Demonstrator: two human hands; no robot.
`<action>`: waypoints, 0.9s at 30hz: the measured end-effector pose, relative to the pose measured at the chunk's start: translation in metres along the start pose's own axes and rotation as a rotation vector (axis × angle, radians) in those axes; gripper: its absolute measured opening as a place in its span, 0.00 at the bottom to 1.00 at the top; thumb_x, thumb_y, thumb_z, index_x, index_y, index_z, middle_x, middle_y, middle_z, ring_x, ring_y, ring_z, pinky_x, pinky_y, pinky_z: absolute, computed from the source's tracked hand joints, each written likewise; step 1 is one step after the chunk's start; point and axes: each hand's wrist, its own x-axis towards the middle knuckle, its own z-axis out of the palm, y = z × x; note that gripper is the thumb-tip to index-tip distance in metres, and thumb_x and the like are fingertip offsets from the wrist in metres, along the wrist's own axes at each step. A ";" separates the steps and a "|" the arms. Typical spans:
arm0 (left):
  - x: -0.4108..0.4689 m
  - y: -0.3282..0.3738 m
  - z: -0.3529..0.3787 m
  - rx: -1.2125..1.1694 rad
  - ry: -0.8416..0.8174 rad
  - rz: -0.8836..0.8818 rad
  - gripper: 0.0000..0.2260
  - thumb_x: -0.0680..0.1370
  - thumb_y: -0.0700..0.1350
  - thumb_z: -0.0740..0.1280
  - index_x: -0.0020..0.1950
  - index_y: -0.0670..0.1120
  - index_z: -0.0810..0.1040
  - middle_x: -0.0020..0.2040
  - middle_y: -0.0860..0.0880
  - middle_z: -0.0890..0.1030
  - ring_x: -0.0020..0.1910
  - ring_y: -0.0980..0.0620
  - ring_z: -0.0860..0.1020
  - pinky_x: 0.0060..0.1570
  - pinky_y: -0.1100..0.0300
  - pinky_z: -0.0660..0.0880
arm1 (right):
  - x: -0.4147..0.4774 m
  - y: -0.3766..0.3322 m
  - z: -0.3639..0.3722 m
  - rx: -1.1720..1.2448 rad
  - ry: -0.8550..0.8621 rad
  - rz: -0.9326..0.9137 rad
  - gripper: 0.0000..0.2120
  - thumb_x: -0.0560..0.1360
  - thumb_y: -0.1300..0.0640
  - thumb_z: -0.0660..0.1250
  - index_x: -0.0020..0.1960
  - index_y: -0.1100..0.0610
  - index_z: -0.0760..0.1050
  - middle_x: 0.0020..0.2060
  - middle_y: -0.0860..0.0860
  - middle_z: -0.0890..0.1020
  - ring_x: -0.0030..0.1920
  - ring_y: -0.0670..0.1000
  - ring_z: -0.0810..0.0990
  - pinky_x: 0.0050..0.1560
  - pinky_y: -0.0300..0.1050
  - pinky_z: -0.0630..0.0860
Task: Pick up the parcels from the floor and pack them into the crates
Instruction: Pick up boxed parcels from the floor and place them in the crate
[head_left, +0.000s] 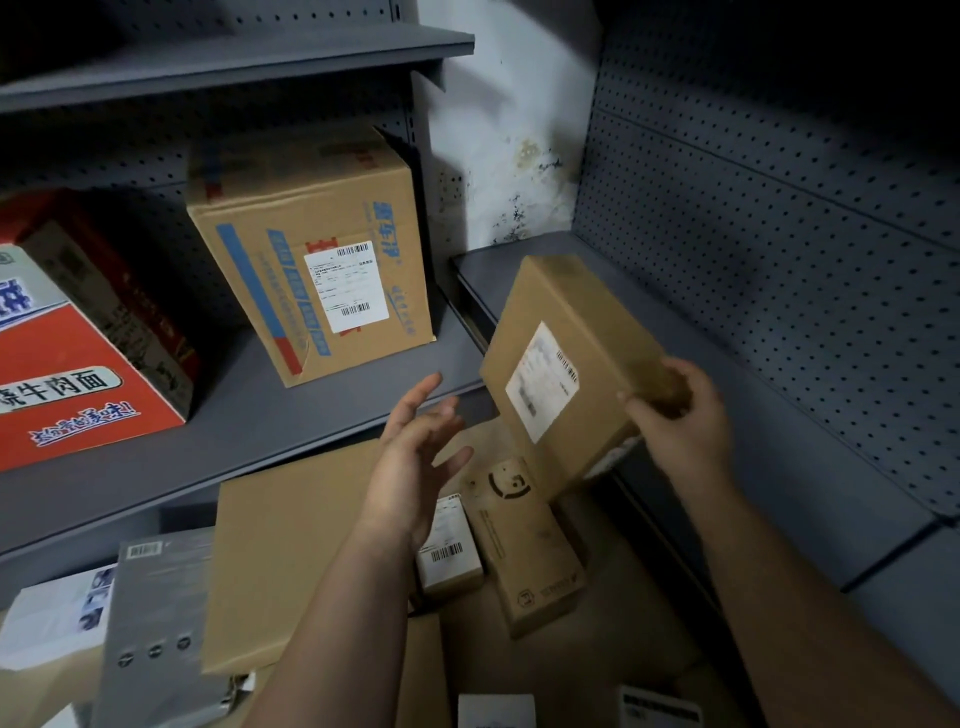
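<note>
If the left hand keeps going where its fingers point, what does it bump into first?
Probably the grey shelf, just left of the brown parcel that the right hand holds; depth is unclear.

The label (540, 382) on the held parcel (571, 306) is blurred past reading, and the right hand (680, 421) covers its near corner. The left edge cuts off the red carton (78, 405). The left hand (415, 457) hides part of the small labelled box (454, 561). The bottom edge crops a white package (496, 711).

Matt brown cardboard parcel (571, 374) with a white paper label; beside it, matt grey metal shelf (332, 415); perforated metal back panel (779, 234).
</note>
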 end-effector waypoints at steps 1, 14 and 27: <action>0.002 -0.001 -0.001 0.009 -0.004 0.006 0.23 0.71 0.47 0.72 0.65 0.60 0.79 0.64 0.49 0.81 0.65 0.50 0.78 0.59 0.50 0.76 | 0.005 -0.007 -0.008 0.089 0.023 -0.006 0.26 0.72 0.55 0.76 0.67 0.47 0.73 0.61 0.46 0.75 0.53 0.44 0.77 0.46 0.36 0.75; 0.009 -0.019 -0.021 -0.085 0.017 -0.115 0.36 0.68 0.56 0.79 0.74 0.57 0.70 0.64 0.46 0.82 0.61 0.45 0.82 0.55 0.45 0.79 | 0.012 -0.012 -0.030 0.581 -0.235 0.335 0.19 0.80 0.47 0.62 0.65 0.57 0.74 0.50 0.55 0.83 0.55 0.56 0.82 0.52 0.51 0.80; 0.013 -0.019 -0.018 -0.362 0.187 -0.091 0.22 0.67 0.44 0.74 0.59 0.50 0.71 0.57 0.44 0.83 0.61 0.40 0.80 0.60 0.26 0.72 | 0.003 0.001 0.002 0.513 -0.232 0.286 0.41 0.65 0.32 0.73 0.74 0.43 0.66 0.67 0.53 0.78 0.63 0.55 0.80 0.63 0.60 0.76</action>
